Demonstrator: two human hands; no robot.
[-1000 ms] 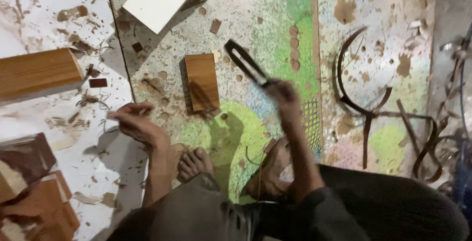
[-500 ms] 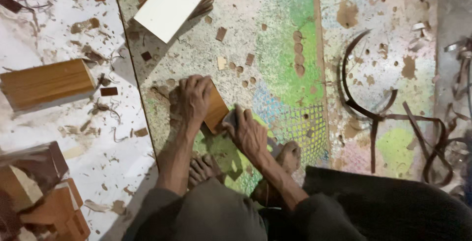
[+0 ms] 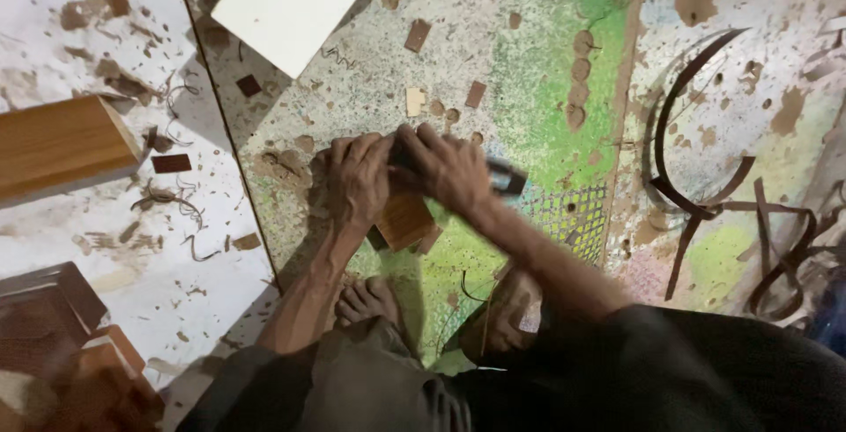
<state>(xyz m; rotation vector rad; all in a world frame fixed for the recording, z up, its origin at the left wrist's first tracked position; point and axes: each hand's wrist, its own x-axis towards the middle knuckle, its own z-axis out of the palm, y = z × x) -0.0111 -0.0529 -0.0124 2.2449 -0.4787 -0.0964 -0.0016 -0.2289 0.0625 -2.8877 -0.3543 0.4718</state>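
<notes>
Nearest the camera sit the person's bent knees in dark cloth, and bare feet (image 3: 370,298) rest on the paint-spattered floor (image 3: 546,62). Just beyond the toes lies the small wooden block (image 3: 404,219), flat on the floor, half covered by both hands. A second ago the block lay alone with the hands apart; half a second ago the hands closed in on it; now they meet over its far edge. The left hand (image 3: 357,177) presses down on the block, fingers curled and close together. The right hand (image 3: 449,168) is wrapped around a dark hand tool (image 3: 507,177), fingers clenched on it, and the tool is blurred, so its exact shape cannot be told. By this change, the block looks pinned and the tool brought to bear on it. Farther out lie wood chips, a larger wooden block (image 3: 57,146) at left, curved dark strips (image 3: 705,194) at right, and a white board (image 3: 295,0) farthest away.
</notes>
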